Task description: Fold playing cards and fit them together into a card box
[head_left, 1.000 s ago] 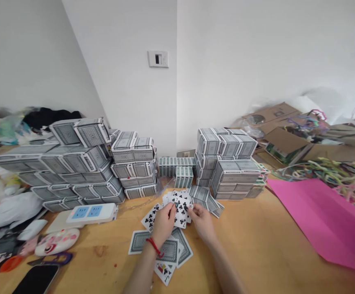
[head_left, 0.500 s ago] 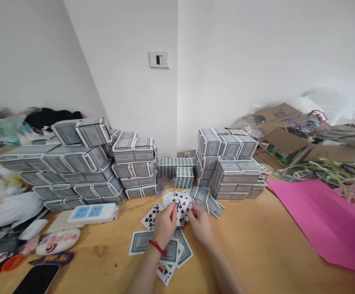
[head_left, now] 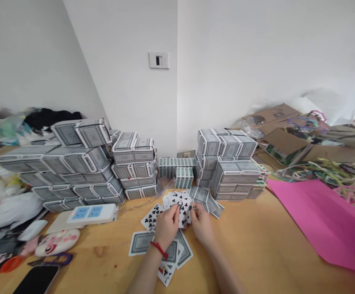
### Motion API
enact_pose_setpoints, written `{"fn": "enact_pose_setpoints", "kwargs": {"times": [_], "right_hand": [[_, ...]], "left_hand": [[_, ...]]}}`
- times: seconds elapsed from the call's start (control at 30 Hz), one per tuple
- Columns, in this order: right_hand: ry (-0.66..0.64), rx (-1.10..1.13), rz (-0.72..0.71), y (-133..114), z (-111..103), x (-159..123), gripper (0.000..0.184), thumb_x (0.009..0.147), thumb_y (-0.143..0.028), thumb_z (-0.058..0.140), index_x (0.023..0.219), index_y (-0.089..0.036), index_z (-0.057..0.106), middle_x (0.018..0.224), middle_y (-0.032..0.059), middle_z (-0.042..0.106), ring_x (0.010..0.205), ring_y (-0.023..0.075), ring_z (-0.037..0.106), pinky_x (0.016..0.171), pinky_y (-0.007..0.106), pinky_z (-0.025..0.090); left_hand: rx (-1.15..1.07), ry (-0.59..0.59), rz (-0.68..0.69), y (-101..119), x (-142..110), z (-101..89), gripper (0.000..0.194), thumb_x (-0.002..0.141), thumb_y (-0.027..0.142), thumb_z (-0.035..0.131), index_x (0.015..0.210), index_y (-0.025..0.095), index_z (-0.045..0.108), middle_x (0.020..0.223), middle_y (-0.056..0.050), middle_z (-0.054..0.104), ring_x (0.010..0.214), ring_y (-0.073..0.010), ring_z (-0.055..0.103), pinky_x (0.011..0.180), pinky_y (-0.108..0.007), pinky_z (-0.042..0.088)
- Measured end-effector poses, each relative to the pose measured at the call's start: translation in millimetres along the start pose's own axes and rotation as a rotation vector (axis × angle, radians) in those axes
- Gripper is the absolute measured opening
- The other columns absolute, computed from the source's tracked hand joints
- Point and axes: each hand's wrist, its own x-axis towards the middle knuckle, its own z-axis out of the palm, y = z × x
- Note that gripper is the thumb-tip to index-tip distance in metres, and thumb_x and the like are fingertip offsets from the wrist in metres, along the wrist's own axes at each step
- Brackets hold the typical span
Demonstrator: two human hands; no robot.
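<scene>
My left hand (head_left: pixel 167 224), with a red cord bracelet at the wrist, is closed in a pinch at the left edge of a clubs playing card (head_left: pixel 184 212). My right hand (head_left: pixel 201 222) pinches at this card's right edge; its fingertips partly hide the contact. Several other face-up clubs cards (head_left: pixel 152 217) lie fanned behind and left of the hands. Under my left wrist are face-down green-backed cards (head_left: pixel 142 242) and a jack of clubs (head_left: pixel 166 274). More face-down cards (head_left: pixel 199 197) lie spread behind my right hand.
Stacked blocks of grey-backed cards stand left (head_left: pixel 85 159), centre-left (head_left: pixel 134 163) and right (head_left: pixel 237 171). Small green-patterned card blocks (head_left: pixel 184 178) sit between. A power strip (head_left: pixel 93 213) and phone (head_left: pixel 38 279) lie left; a pink sheet (head_left: pixel 321 224) and open cardboard boxes (head_left: pixel 287 143) are right.
Both hands have shifted slightly to the right, and the clubs card between them has moved right with them. The other cards and the stacks stay in place.
</scene>
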Motion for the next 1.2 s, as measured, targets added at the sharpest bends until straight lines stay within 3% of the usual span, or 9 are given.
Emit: {"fn": "enact_pose_setpoints", "kwargs": {"times": [0.4, 0.57, 0.73, 0.87, 1.07, 1.2], "right_hand": [[0.033, 0.012, 0.001, -1.3, 0.6, -1.2, 0.029, 0.076, -0.046, 0.042, 0.071, -0.018, 0.05, 0.054, -0.0016, 0.05, 0.048, 0.0133, 0.046, 0.047, 0.023, 0.037], [0.008, 0.122, 0.008, -2.1, 1.5, -1.1, 0.029, 0.076, -0.045, 0.044, 0.081, -0.017, 0.052, 0.063, 0.0011, 0.055, 0.055, 0.0143, 0.051, 0.051, 0.024, 0.042], [0.025, 0.136, 0.027, -3.3, 1.4, -1.0, 0.03, 0.073, -0.046, 0.048, 0.072, -0.016, 0.053, 0.057, -0.0001, 0.054, 0.052, 0.0134, 0.05, 0.049, 0.023, 0.04], [-0.006, 0.214, 0.067, -1.8, 0.3, 1.2, 0.034, 0.071, -0.047, 0.05, 0.08, -0.015, 0.054, 0.059, 0.0005, 0.056, 0.051, 0.0129, 0.05, 0.049, 0.022, 0.04], [-0.018, 0.14, 0.049, 3.3, -0.9, 3.1, 0.031, 0.071, -0.046, 0.051, 0.063, -0.016, 0.052, 0.051, -0.0021, 0.05, 0.047, 0.0113, 0.046, 0.045, 0.021, 0.036], [-0.033, 0.162, 0.031, -1.3, -0.4, 1.7, 0.03, 0.072, -0.045, 0.05, 0.074, -0.015, 0.056, 0.061, 0.0013, 0.058, 0.054, 0.0134, 0.052, 0.05, 0.022, 0.041]], "left_hand": [[0.052, 0.03, 0.098, 3.3, -0.5, -1.0, 0.025, 0.084, 0.025, 0.033, 0.078, 0.017, 0.056, 0.055, -0.002, 0.058, 0.05, -0.011, 0.054, 0.05, -0.02, 0.034], [0.011, 0.083, 0.077, 3.5, -0.6, -1.6, 0.024, 0.084, 0.024, 0.035, 0.08, 0.016, 0.057, 0.055, -0.002, 0.059, 0.05, -0.0106, 0.055, 0.05, -0.02, 0.035], [0.029, 0.088, 0.103, 1.2, -0.6, -1.3, 0.023, 0.084, 0.024, 0.036, 0.079, 0.016, 0.057, 0.054, -0.002, 0.059, 0.05, -0.0106, 0.055, 0.048, -0.02, 0.034], [0.022, 0.114, 0.11, 0.4, -0.9, -0.4, 0.023, 0.084, 0.024, 0.036, 0.078, 0.016, 0.057, 0.054, -0.001, 0.059, 0.049, -0.0104, 0.055, 0.048, -0.02, 0.035], [0.03, 0.144, 0.136, -0.4, -0.5, -0.4, 0.022, 0.083, 0.023, 0.037, 0.078, 0.016, 0.058, 0.053, -0.001, 0.059, 0.048, -0.01, 0.055, 0.047, -0.019, 0.035], [0.021, 0.169, 0.128, -0.2, 0.0, -1.2, 0.023, 0.083, 0.023, 0.037, 0.077, 0.016, 0.058, 0.053, -0.001, 0.058, 0.047, -0.0095, 0.055, 0.046, -0.019, 0.035]]}}
